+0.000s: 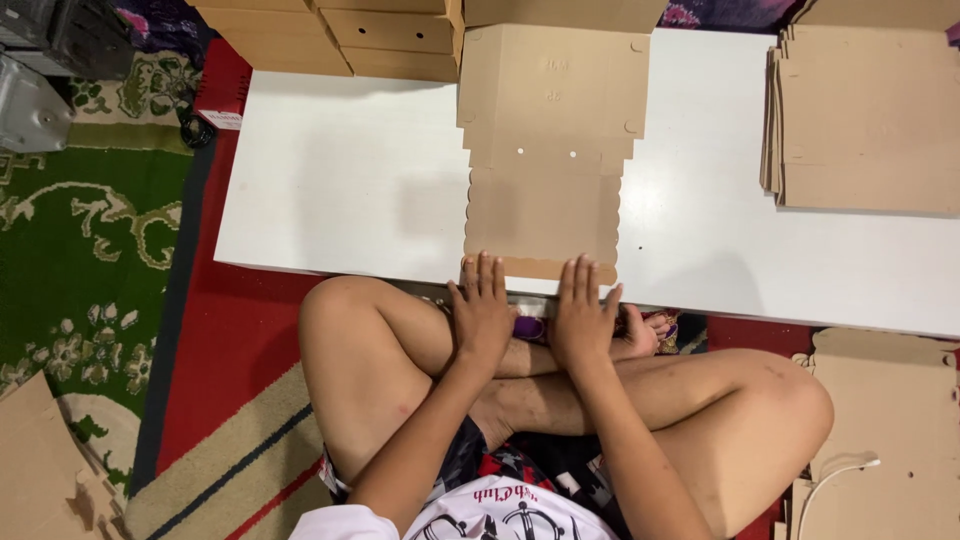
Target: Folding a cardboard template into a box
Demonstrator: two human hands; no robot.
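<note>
A flat brown cardboard box blank [545, 150] with a scalloped near edge and small punched holes lies across the middle of a low white table [340, 180]. My left hand [481, 310] rests palm down at the table's near edge, fingers apart, with the fingertips on the blank's near flap. My right hand [584, 315] lies beside it in the same way, fingertips on the flap's right end. Neither hand holds anything. My crossed legs are under both hands. A small purple object [529, 327] shows between the hands, mostly hidden.
A stack of flat brown blanks [865, 120] lies on the table's right end. Folded brown boxes [330, 38] stand at the far edge. More cardboard lies on the floor at right [890, 420] and bottom left [40, 470]. A red and green patterned rug [90, 230] covers the floor.
</note>
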